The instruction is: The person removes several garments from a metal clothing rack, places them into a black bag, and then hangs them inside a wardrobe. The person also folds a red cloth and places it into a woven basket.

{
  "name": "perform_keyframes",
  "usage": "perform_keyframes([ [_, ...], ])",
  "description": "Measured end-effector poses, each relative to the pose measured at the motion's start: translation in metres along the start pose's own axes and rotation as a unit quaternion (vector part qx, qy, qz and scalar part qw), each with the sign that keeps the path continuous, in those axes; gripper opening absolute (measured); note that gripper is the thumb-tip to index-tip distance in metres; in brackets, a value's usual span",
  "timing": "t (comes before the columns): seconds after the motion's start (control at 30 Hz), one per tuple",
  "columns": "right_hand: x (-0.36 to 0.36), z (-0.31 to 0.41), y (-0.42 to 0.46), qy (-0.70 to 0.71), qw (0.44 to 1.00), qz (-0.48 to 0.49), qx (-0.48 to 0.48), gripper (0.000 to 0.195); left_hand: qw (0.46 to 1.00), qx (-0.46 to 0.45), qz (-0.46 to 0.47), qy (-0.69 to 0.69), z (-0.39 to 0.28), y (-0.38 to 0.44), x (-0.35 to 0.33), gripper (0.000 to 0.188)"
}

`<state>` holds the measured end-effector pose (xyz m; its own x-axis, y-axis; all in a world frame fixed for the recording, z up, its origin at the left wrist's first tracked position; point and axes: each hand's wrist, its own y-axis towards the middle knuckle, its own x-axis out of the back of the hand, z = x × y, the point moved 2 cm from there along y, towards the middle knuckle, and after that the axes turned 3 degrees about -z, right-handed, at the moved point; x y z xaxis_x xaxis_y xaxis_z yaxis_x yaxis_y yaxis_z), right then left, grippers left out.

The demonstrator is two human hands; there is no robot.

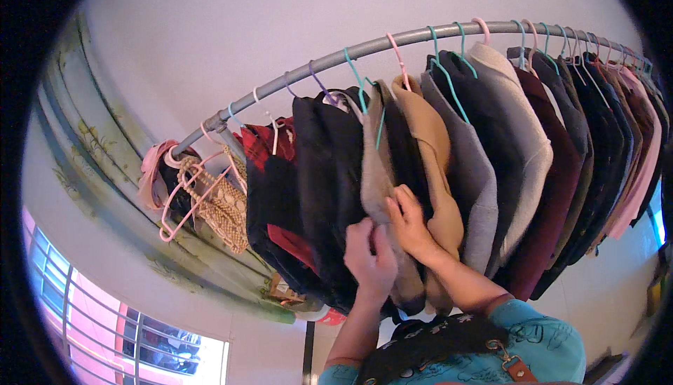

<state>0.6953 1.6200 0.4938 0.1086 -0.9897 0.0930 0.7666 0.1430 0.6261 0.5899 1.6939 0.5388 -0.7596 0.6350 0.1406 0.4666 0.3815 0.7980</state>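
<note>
Before me, coats and jackets hang on a grey metal rail. My left hand and my right hand are both at the edge of a grey-brown coat, which hangs on a green hanger. The fingers of each hand are curled at the cloth, the right hand slightly higher. Black jackets hang to the left of my hands. On the right a tan coat hangs from a pink hanger, with dark cloth between it and the grey-brown coat.
Further right hang a grey coat, a cream coat and several darker garments. At the rail's left end are an unused pink hanger, a beaded bag and a pink hat. A patterned curtain and a barred window lie left.
</note>
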Motion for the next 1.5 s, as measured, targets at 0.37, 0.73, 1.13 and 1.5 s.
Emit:
perform_keyframes([
  [0.37,0.030,0.069,-0.025,-0.061,0.968,-0.173,0.169,0.039,0.976,-0.142,-0.074,0.145,0.015,0.016,0.023,0.044],
  [0.73,-0.016,0.113,-0.032,-0.036,0.962,0.145,0.228,0.054,0.959,-0.140,-0.137,0.205,0.050,0.006,0.053,0.038],
  [1.13,-0.053,0.104,-0.043,-0.151,0.939,0.192,0.241,0.051,0.982,-0.085,0.058,0.159,0.093,-0.022,0.055,0.026],
  [1.5,-0.077,0.102,-0.050,-0.084,0.952,0.190,0.226,0.055,0.992,0.022,-0.070,0.108,0.118,-0.003,0.091,0.039],
])
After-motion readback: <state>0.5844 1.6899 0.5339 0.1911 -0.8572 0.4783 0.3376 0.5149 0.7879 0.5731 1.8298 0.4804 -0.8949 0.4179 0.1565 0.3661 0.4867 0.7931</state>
